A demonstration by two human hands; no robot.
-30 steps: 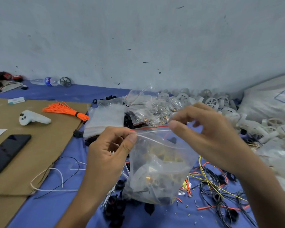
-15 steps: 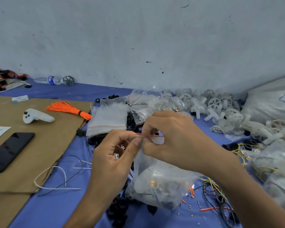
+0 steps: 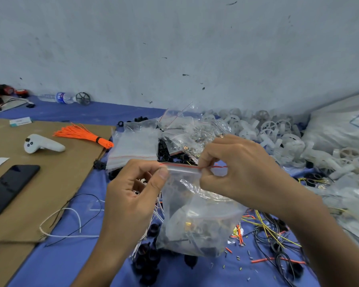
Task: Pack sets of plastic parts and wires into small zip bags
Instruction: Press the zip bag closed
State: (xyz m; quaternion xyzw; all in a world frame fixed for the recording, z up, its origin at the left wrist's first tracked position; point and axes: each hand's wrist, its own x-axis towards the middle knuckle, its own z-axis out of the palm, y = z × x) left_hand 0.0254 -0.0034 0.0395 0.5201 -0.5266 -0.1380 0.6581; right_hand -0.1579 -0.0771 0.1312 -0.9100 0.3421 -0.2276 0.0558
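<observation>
Above the blue counter (image 3: 75, 262), both hands' fingers (image 3: 164, 172) pinch the red-lined seal of a clear, apparently part-filled zip bag (image 3: 195, 224).

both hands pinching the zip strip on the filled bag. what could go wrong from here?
1. The zip bag bulges with parts, so the seal may pop or close only partly between the left hand and the right hand.
2. The bag hangs from its red-lined strip alone; a slipped pinch could drop it onto the loose wires and black parts below.
3. A wire end inside might catch in the zip track; I cannot tell through the plastic.
</observation>
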